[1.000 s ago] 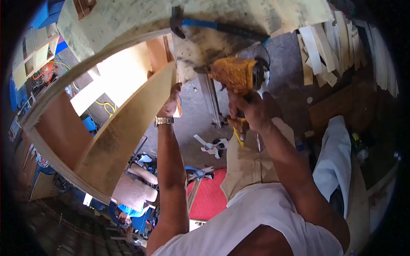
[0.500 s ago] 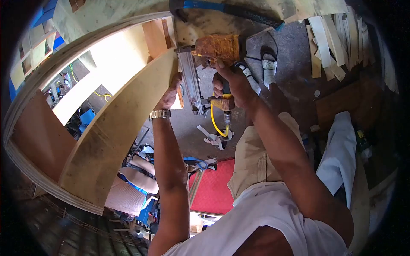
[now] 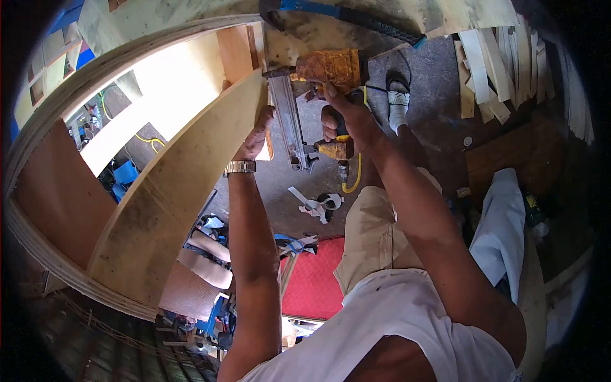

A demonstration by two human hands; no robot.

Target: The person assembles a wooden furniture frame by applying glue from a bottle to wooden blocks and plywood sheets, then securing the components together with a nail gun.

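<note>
My right hand [image 3: 347, 118] is wrapped round the handle of a worn orange nail gun [image 3: 328, 69]. The gun's grey magazine [image 3: 289, 118] points down towards me, and its nose meets the end of a curved plywood panel [image 3: 172, 191]. A yellow hose [image 3: 358, 172] hangs from the bottom of the handle. My left hand [image 3: 258, 134], with a metal watch at the wrist, grips the panel near that same end; some of its fingers are hidden behind the wood. The panel lies inside a curved plywood frame [image 3: 38, 140].
A hammer [image 3: 356, 16] with a blue and black handle lies on the plywood at the top. Wood strips [image 3: 503, 70] are heaped at the upper right. A red mat [image 3: 313, 280], tape and paper scraps [image 3: 318, 205] and grey-blue cloth [image 3: 499, 223] are below.
The view has shifted slightly. The yellow hose has swung to the right side of the handle. Both hands keep their hold, and one foot is now hidden behind the tool and hand.
</note>
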